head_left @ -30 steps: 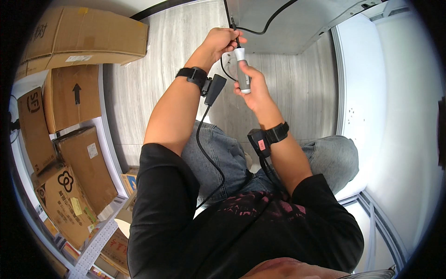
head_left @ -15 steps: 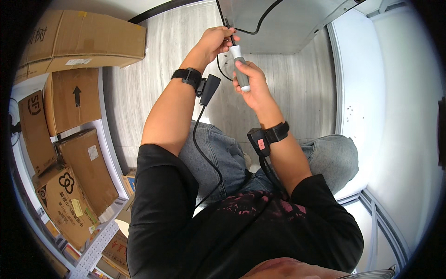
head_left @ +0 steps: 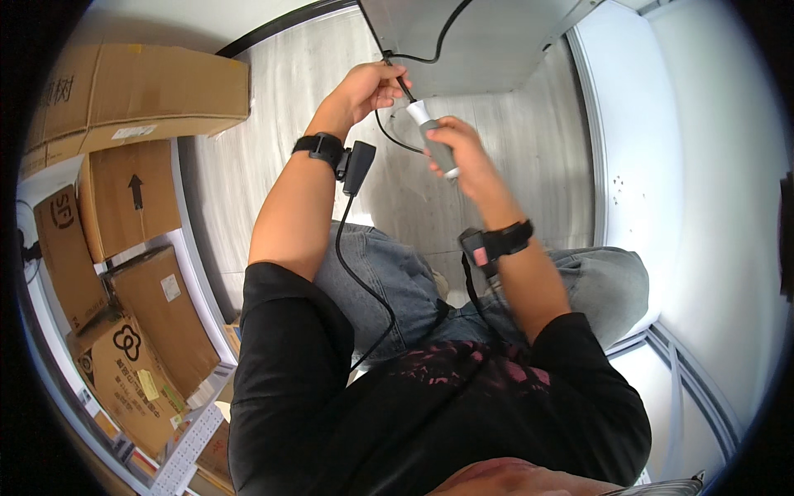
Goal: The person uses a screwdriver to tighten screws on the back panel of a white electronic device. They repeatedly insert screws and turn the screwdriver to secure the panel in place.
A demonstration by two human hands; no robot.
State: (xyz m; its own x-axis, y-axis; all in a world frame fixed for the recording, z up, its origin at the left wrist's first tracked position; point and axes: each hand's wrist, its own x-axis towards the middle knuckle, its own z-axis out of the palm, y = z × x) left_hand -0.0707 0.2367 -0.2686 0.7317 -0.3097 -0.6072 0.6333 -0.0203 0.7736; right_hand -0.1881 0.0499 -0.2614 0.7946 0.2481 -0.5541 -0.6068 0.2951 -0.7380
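A screwdriver (head_left: 440, 155) with a grey and white handle slants up and leftward, its dark shaft pointing at the left edge of a grey metal panel (head_left: 480, 62). My right hand (head_left: 469, 157), slightly blurred, is closed round the handle. Up near the panel, my left hand (head_left: 370, 89) has its thumb and fingers closed about the shaft. The tip lies beside a black cable (head_left: 441, 41) at the panel's edge; whether it sits in a screw is too small to tell. Another thin black cable loops down below my left hand.
Cardboard boxes (head_left: 165, 91) fill a white shelf on the left. A white wall or panel (head_left: 637, 149) stands along the right. Black straps with devices (head_left: 357, 168) circle both wrists, with cables trailing to my lap. My knees are bent over the grey wood-look floor (head_left: 273, 116).
My right hand has swung slightly right and toward me, tilting the screwdriver handle further. My left hand keeps its hold on the shaft. The whole view has shifted a little.
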